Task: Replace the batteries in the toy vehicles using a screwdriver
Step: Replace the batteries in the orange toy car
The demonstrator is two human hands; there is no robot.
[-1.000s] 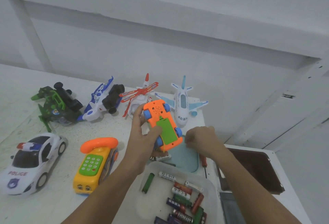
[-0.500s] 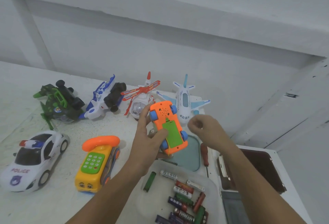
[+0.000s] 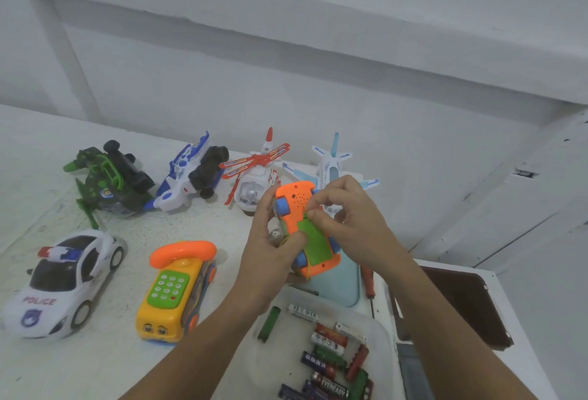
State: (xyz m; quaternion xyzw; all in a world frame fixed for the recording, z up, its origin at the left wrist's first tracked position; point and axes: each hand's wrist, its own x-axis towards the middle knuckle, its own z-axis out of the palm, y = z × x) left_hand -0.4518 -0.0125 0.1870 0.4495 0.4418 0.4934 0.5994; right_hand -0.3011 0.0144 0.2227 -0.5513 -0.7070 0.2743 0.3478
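An orange toy car (image 3: 294, 202) is turned underside up above the table, its green battery cover (image 3: 315, 245) facing me. My left hand (image 3: 270, 259) grips the car from the left side. My right hand (image 3: 353, 221) has thumb and forefinger curled together, pinching at the upper edge of the green cover. A red-handled screwdriver (image 3: 369, 282) lies on the table just right of a teal lid (image 3: 348, 285). Several loose batteries (image 3: 331, 355) lie in a clear plastic tray (image 3: 380, 332) below my hands.
On the white table stand a police car (image 3: 63, 278), a yellow phone toy (image 3: 178, 288), a green vehicle (image 3: 111, 180), a blue-and-white vehicle (image 3: 187, 177), a helicopter (image 3: 254, 183) and a plane (image 3: 331, 164). A dark recessed opening (image 3: 461, 301) lies at right.
My right hand rose from the table beside the screwdriver and came up to the green cover. The left hand lifted the car slightly.
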